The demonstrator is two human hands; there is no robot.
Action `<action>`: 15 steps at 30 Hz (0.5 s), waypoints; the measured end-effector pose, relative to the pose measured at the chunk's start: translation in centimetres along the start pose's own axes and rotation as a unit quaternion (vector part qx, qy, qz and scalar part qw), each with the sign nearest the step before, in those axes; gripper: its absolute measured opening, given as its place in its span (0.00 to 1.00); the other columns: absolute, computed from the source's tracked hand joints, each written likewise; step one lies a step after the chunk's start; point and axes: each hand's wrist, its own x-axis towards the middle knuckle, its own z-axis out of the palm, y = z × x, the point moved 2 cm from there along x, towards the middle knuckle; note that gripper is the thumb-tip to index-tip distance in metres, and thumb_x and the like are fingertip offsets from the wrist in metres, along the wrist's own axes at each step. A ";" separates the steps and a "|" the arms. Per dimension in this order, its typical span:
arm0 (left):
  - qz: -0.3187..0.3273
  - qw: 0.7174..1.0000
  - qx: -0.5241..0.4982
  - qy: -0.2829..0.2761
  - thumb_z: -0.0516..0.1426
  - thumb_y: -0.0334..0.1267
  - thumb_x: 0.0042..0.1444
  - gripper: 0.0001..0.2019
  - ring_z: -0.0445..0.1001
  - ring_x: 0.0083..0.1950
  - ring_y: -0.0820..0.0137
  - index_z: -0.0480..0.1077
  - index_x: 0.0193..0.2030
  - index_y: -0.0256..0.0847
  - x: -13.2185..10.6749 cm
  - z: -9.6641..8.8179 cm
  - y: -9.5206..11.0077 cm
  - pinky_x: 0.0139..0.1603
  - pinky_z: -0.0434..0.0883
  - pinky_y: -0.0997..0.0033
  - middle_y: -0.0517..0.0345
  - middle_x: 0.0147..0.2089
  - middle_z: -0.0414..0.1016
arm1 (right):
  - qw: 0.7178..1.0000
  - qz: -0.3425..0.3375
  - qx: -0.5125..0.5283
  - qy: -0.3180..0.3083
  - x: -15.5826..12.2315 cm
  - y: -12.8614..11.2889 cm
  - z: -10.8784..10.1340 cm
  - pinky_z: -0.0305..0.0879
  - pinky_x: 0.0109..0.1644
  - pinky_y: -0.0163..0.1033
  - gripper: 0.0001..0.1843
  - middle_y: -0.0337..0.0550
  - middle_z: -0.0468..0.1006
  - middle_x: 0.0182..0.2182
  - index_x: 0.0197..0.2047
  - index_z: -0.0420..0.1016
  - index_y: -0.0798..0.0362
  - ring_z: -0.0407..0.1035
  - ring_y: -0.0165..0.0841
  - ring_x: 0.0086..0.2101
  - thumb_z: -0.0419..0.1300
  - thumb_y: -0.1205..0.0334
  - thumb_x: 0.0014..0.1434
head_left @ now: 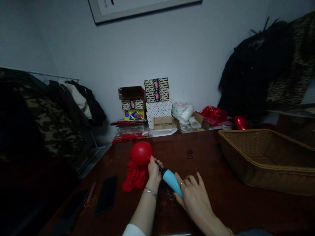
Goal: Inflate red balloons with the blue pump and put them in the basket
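Observation:
My left hand [154,168] is closed round the neck of a partly inflated red balloon [141,153], where it meets the black nozzle end of a light blue hand balloon pump [173,182]. The pump slants down to the right. My right hand [194,193] holds its body between thumb and index finger, with the other fingers loosely extended. Beside my left wrist lies a pile of flat red balloons [134,177], partly behind the inflated one. Small coloured rubber bands [169,197] are scattered on the table beneath the pump.
A wicker basket [246,173] stands on the dark wooden table [211,213] at right. Left of my hands lie a black phone [106,195] and another dark flat object [73,206]. Stacked boxes [159,109] and plastic bags [183,111] line the wall; clothes hang on both sides.

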 end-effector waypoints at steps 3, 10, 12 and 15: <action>-0.002 1.000 -0.014 -0.003 0.52 0.44 0.60 0.14 0.55 0.15 0.79 0.56 0.26 0.40 0.3 -0.2 0.3 0.15 0.54 0.80 0.68 0.18 0.55 | 1.000 -0.010 0.004 0.016 -1.1 0.8 -0.1 0.41 0.61 0.58 0.29 0.44 0.77 0.34 0.60 0.63 0.51 0.66 0.41 0.42 0.58 0.55 0.55; 0.002 0.999 -0.032 0.004 0.53 0.45 0.59 0.15 0.55 0.15 0.80 0.56 0.25 0.40 1.9 -0.7 2.2 0.15 0.53 0.81 0.68 0.18 0.54 | 0.997 -0.047 0.005 0.067 -4.5 3.3 -0.3 0.40 0.61 0.58 0.32 0.41 0.77 0.34 0.61 0.60 0.50 0.67 0.40 0.42 0.59 0.54 0.54; 0.006 0.999 -0.037 0.000 0.54 0.46 0.58 0.16 0.56 0.15 0.80 0.56 0.26 0.40 2.1 -0.7 2.6 0.15 0.53 0.82 0.68 0.18 0.55 | 0.995 -0.065 0.001 0.078 -5.2 3.8 -0.3 0.40 0.61 0.58 0.33 0.40 0.77 0.35 0.62 0.58 0.49 0.67 0.40 0.41 0.59 0.54 0.54; 0.002 0.999 -0.039 -0.001 0.54 0.45 0.58 0.15 0.56 0.15 0.80 0.56 0.26 0.40 1.9 -0.6 2.8 0.15 0.53 0.82 0.68 0.18 0.55 | 0.993 -0.082 0.000 0.088 -5.7 4.3 -0.4 0.40 0.60 0.57 0.34 0.40 0.77 0.35 0.62 0.57 0.49 0.67 0.40 0.42 0.59 0.52 0.55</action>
